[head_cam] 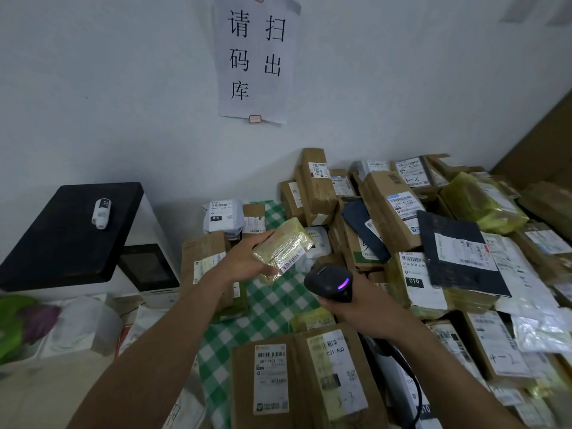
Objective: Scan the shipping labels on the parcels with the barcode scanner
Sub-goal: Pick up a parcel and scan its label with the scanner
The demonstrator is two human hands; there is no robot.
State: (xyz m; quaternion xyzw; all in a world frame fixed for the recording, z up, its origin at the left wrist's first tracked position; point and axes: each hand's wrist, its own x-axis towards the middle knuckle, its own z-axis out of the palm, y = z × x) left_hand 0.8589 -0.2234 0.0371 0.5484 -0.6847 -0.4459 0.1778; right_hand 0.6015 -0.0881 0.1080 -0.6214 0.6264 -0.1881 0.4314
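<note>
Left hand [244, 258] grips a small yellow-wrapped parcel [278, 241], raised above the checked cloth [272, 308], with its barcode label [292, 262] turned toward the barcode scanner [328, 281]. Right hand [356, 308] is closed round the scanner's handle, just beside the parcel. Assessment: one scan in progress. The heap of parcels [433, 243] at right appears outstanding; number already scanned cannot be determined

scanner [329, 281]: handle hidden inside my right hand [348, 308]
label [292, 262]: print too small to read, on the parcel [283, 246] in my left hand [247, 258]
</note>
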